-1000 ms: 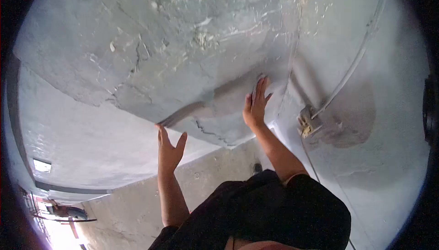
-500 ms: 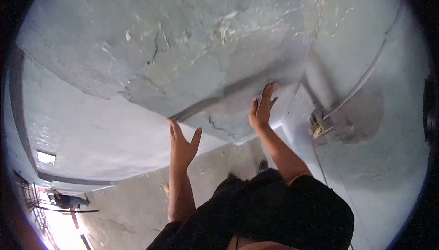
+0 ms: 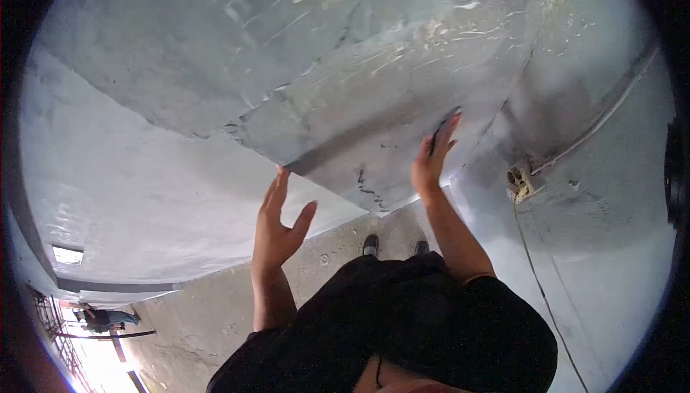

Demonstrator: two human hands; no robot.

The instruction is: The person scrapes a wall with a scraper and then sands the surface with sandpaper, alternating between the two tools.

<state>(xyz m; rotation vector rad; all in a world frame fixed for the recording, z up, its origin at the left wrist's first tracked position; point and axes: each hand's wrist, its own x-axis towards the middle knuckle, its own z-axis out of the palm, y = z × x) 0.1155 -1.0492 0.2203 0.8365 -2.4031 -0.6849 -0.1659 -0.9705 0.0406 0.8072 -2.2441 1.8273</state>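
My left hand (image 3: pixel 277 224) is open, thumb spread wide, its fingertips right at the corner edge of the grey plastered wall (image 3: pixel 323 116). Higher up on the right, my right hand (image 3: pixel 435 159) is stretched out against the same wall face, palm side toward it. A thin dark strip runs along its fingers; I cannot tell whether this is a shadow or something flat under the hand. Cracks (image 3: pixel 370 190) and rough, scraped patches (image 3: pixel 431 34) mark the plaster around both hands.
A socket box (image 3: pixel 522 183) with a conduit above and a cable (image 3: pixel 539 264) below sits on the right wall. A paler wall (image 3: pixel 180 199) runs off to the left. Below is the concrete floor (image 3: pixel 223 314). A person (image 3: pixel 108 319) stands far off near a bright opening.
My right hand has slid up and to the right along the wall. My left hand stays near the corner edge, slightly higher in view. The camera view has shifted, and both my shoes now show.
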